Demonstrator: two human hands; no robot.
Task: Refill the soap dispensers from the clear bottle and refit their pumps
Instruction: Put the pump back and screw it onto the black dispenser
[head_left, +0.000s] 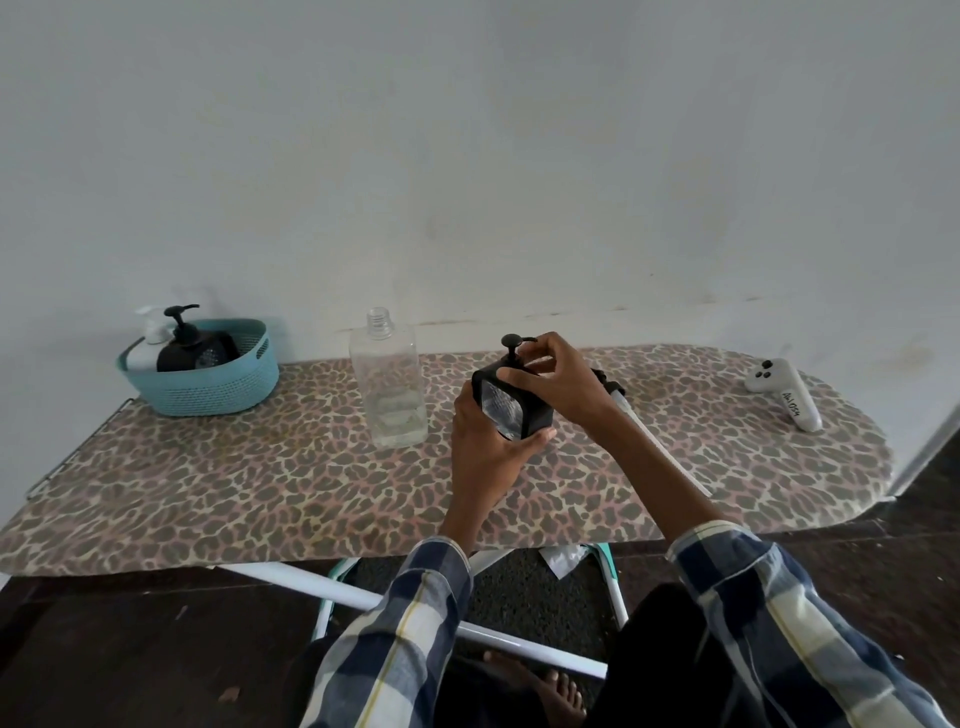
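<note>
Your left hand (485, 441) cups the black dispenser (511, 408) at centre, steadying it, while your right hand's (561, 387) fingers pinch its pump (514, 347) to seat it. The uncapped clear bottle (389, 379) stands at nine o'clock, nearly empty.

A square black dispenser (511, 408) tilts above the board, black pump (511, 344) on its neck. The uncapped clear bottle (388, 382) stands upright. 2 dispensers, white (148, 345) and black (195, 348), sit in the basket.

Soft, dim daylight, flat and even; faint shadows, no glare. Wide-angle bending bows the bench (208, 467) edges; corners look slightly soft.
</note>
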